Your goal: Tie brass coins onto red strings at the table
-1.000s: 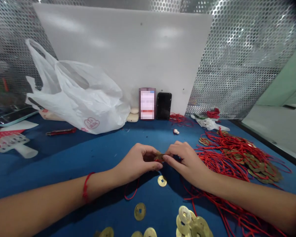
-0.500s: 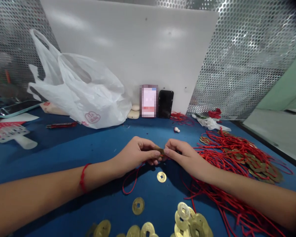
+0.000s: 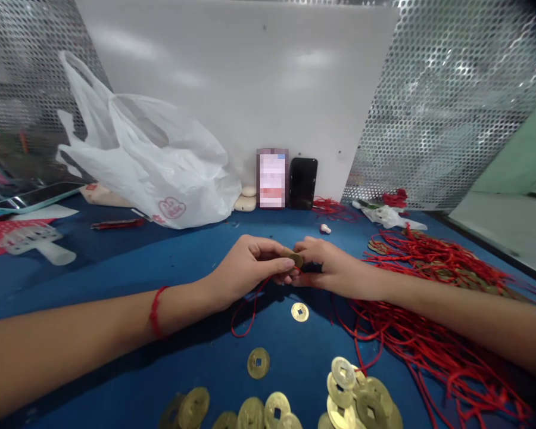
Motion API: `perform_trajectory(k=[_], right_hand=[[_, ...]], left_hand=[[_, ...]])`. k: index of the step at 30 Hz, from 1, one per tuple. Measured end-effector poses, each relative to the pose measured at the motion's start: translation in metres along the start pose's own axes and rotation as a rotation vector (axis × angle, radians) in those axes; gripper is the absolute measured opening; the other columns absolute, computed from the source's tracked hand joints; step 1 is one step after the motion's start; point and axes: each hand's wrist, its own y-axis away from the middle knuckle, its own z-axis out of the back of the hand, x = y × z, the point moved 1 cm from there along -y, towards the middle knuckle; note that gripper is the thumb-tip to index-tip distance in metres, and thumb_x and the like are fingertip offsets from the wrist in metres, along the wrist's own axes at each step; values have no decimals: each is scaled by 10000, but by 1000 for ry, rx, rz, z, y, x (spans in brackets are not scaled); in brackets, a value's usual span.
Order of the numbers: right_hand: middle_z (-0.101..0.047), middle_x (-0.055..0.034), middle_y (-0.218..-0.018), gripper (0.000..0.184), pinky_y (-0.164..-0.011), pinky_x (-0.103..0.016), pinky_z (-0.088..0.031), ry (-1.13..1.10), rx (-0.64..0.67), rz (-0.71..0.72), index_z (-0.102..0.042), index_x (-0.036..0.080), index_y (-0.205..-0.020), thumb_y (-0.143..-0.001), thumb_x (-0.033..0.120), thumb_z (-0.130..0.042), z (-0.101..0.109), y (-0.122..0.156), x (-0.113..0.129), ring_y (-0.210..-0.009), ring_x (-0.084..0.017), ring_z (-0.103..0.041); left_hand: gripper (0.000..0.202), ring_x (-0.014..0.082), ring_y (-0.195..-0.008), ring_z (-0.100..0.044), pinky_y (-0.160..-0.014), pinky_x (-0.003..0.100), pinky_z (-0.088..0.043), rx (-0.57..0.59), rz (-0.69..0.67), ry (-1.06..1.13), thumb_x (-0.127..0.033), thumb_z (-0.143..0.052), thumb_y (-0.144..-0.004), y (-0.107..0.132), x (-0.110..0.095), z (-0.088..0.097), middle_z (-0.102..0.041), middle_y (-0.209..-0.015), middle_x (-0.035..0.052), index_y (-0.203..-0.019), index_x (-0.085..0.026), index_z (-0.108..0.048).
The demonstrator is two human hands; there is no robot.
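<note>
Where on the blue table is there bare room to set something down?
Bare blue table shows between the plastic bag, the white toothed piece and the left arm; more lies between that arm and the near coins. It is crowded along the near edge, where coins cluster, and at right, where red cords spread either side of the right arm.

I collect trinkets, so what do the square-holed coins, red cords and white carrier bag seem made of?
Square-holed coins: probably brassy metal, shiny, given yellow glints. Red cords: likely textile, fibre unclear, fairly matte, curling in thin loops. White carrier bag: apparently thin plastic film, faintly glossy, creased and translucent.
</note>
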Motion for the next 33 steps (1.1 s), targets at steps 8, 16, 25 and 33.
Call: perform_trajectory(k=[8,16,25,33], right_hand=[[-622,-38,-859,345,-825,-335,-424,-394,-218,-133,-606,192,-659,-886,434,-509,16,6,-9,-851,-167,-553],[-606,-50,-786,298,-821,-408,-469,-793,-505,-155,-525,217,-642,-874,380,-432,22,9,9,-856,-197,-591],[-574,-7,-673,272,-682,-297,-493,-1099,-695,-333,-628,196,-785,-865,421,-498,4,3,-26,-522,-95,-433],[-692,-22,-844,252,-457,-221,-382,-872,-755,-352,-691,165,-947,-769,343,-669,-1,4,-26,-445,-32,-307]], left_hand=[[271,164,-697,-663,-677,299,-555,-125,-59,3,-346,-730,-734,-1,1,4,-732,-818,73,-909,-140,-734],[277,162,-685,-656,-679,303,-547,-162,-27,72,-354,-752,-710,-1,1,5,-727,-805,81,-872,-130,-730],[217,114,-624,-614,-607,238,-504,-54,121,122,-314,-743,-725,-5,9,7,-718,-798,77,-839,-130,-720],[217,103,-642,-594,-602,216,-482,-100,122,116,-312,-726,-746,-5,7,6,-714,-817,73,-876,-139,-722]])
